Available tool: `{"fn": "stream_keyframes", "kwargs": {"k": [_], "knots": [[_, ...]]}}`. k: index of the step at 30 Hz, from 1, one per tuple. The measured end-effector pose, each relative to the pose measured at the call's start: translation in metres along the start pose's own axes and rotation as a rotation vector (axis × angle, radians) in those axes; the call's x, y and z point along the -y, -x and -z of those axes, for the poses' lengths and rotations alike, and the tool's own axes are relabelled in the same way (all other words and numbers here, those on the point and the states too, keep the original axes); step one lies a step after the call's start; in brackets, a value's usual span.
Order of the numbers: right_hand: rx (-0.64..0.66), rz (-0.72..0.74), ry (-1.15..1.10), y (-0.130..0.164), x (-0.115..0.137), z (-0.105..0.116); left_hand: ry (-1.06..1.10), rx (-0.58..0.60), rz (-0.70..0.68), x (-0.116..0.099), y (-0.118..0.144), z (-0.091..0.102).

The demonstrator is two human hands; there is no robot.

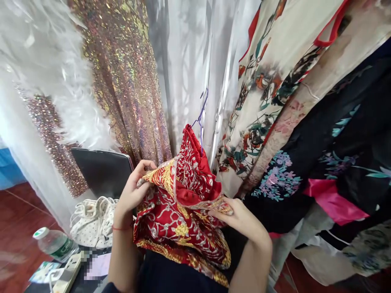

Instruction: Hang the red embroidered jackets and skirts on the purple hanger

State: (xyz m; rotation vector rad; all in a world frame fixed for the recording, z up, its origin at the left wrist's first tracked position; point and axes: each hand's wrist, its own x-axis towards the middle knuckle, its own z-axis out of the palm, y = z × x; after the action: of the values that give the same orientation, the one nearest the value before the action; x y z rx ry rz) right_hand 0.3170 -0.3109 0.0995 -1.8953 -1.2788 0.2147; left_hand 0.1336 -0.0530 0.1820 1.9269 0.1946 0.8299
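Observation:
A red garment (pixel 183 215) with gold and silver embroidery lies over my lap, its upper part rising in front of me. A purple hanger (pixel 199 118) pokes out of its top, hook upward. My left hand (pixel 137 185) pinches the gold-trimmed edge on the left side. On the right, the fingers of my right hand (pixel 235 211) are closed on the same trimmed edge. Between the two hands the edge is spread, showing plain red lining. The lower folds of the garment are bunched, so its full shape is hidden.
Hanging garments surround me: a gold sequined one (pixel 128 73), a white feathery one (pixel 73 93), a floral one (pixel 259 97) and a black one (pixel 305 154). At left are a dark laptop-like panel (pixel 100 171), a dotted drawstring bag (pixel 91 228), a bottle (pixel 56 244) and a power strip (pixel 69 272).

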Motion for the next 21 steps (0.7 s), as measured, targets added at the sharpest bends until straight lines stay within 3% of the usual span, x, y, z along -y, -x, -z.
{"fn": "stream_keyframes", "kwargs": {"k": [3, 6, 9, 12, 15, 19, 21], "knots": [[-0.163, 0.119, 0.24, 0.024, 0.026, 0.002, -0.143, 0.126, -0.035, -0.008, -0.02, 0.018], [-0.27, 0.271, 0.317, 0.035, 0.068, -0.008, -0.221, 0.252, -0.044, -0.017, -0.051, 0.036], [-0.198, 0.367, 0.188, 0.024, 0.111, -0.024, -0.285, 0.358, -0.053, -0.027, -0.085, 0.049], [-0.109, 0.431, 0.007, -0.001, 0.136, -0.027, -0.394, 0.359, -0.096, -0.038, -0.112, 0.056], [-0.015, 0.507, -0.152, -0.026, 0.138, -0.009, -0.464, 0.333, -0.193, -0.052, -0.127, 0.058], [0.089, 0.63, -0.241, -0.051, 0.121, 0.025, -0.399, 0.494, -0.328, -0.073, -0.134, 0.056], [0.041, 0.643, -0.211, -0.067, 0.11, 0.037, -0.341, 0.584, -0.387, -0.082, -0.135, 0.051]]}}
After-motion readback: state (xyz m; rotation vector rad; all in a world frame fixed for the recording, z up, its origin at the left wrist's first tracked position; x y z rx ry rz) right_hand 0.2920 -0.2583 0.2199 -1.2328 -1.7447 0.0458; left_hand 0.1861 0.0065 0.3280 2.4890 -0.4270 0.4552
